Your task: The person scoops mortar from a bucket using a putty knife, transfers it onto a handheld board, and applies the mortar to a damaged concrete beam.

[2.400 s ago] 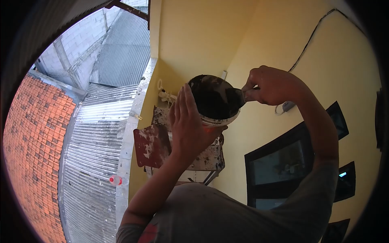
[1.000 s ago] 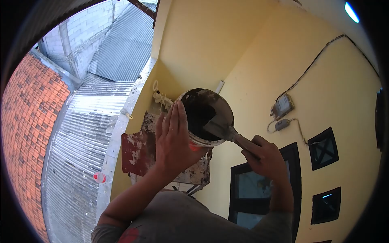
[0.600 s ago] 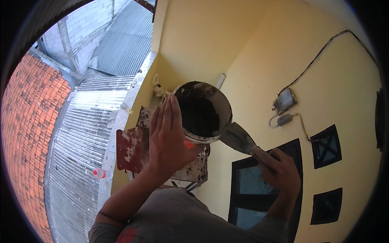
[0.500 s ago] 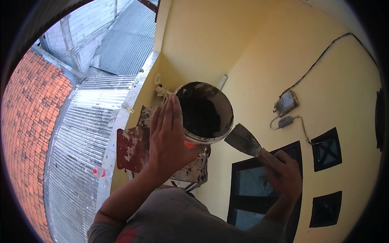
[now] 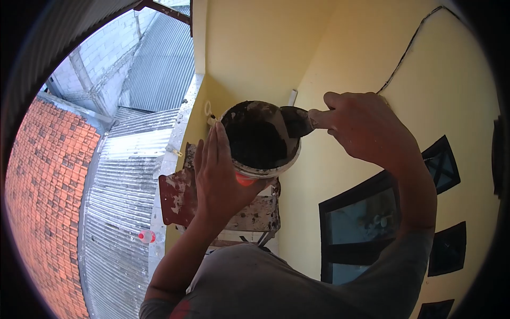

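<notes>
Against the side of a round bucket (image 5: 289, 166), my left hand (image 5: 217, 175) is spread, its fingers reaching up to the rim and its thumb underneath, so the bucket is held tilted with its mouth toward me. Dark wet mortar (image 5: 259, 143) sits inside, and smears coat the inner wall. My right hand (image 5: 366, 125) grips the handle of a putty knife (image 5: 298, 122). The knife's wide, dark-coated blade lies at the right side of the bucket's rim, its tip overlapping the opening.
Behind the bucket is a mortar-splattered reddish-brown stand (image 5: 178, 198). A yellow wall (image 5: 265, 48) and dark-framed window (image 5: 361, 218) are on the right. To the left, a low parapet (image 5: 186, 114) borders a corrugated roof (image 5: 119, 212); a red-capped plastic bottle (image 5: 146, 236) lies near its edge.
My right hand has moved up and left, bringing the putty knife from below right of the bucket to its rim. My left hand still holds the bucket. The view has shifted slightly.
</notes>
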The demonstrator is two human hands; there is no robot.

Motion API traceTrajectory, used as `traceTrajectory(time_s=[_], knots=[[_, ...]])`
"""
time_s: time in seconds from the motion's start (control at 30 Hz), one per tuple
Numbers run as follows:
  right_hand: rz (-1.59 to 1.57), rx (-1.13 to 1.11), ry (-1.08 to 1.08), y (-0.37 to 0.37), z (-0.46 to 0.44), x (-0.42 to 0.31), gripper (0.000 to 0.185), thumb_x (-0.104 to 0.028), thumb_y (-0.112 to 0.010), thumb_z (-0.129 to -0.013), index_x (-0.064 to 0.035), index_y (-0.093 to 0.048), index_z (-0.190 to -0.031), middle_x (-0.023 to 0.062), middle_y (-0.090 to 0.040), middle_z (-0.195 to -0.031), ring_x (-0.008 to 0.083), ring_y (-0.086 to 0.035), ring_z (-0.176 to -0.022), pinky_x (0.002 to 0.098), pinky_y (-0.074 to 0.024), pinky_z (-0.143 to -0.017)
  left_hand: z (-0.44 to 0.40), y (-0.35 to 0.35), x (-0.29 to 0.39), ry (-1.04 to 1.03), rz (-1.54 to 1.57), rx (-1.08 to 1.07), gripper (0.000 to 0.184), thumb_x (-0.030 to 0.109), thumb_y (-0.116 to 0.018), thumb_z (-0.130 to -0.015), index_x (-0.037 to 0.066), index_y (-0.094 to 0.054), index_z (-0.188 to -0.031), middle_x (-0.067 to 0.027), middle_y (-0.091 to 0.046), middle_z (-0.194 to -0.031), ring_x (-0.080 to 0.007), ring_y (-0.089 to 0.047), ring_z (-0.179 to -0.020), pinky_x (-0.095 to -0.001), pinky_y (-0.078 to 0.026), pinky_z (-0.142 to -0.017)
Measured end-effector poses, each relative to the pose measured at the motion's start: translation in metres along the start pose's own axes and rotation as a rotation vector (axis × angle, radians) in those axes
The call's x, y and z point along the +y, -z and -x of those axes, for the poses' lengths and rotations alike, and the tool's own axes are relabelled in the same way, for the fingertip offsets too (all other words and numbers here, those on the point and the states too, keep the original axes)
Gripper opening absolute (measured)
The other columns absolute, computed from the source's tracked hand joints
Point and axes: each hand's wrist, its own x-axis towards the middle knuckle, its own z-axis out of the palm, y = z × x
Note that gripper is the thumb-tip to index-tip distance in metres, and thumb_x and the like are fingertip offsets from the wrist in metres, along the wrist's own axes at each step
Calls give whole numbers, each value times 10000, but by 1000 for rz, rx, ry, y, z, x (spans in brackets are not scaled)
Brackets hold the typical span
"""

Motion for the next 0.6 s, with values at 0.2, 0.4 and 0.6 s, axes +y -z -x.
traceTrajectory(time_s=[0.2, 0.4, 0.6], knots=[[-139, -238, 65, 16, -18, -15, 135, -145, -687, -850, -12, -687, -825, 194, -665, -759, 381, -677, -755, 458, -545, -705, 0, 2, 1, 39, 37, -5, 1291, 584, -877, -667, -118, -241, -1545, -323, -403, -1526, -418, -401, -1451, -546, -247, -1225], [-288, -160, 121, 14, -9, -31, 199, -170, -668, -867, 2, -643, -770, 215, -647, -723, 422, -654, -733, 484, -526, -691, 4, -4, -9, -14, 81, 44, 1267, 578, -867, -685, -117, -245, -1543, -321, -402, -1530, -414, -396, -1455, -545, -240, -1227], [-612, -9, 78, -10, -7, -54, 214, -191, -664, -913, 21, -683, -895, 224, -628, -690, 434, -646, -723, 485, -512, -684, 2, -2, -5, 3, 101, 35, 1275, 571, -866, -689, -118, -224, -1548, -319, -407, -1527, -407, -388, -1461, -534, -227, -1234]])
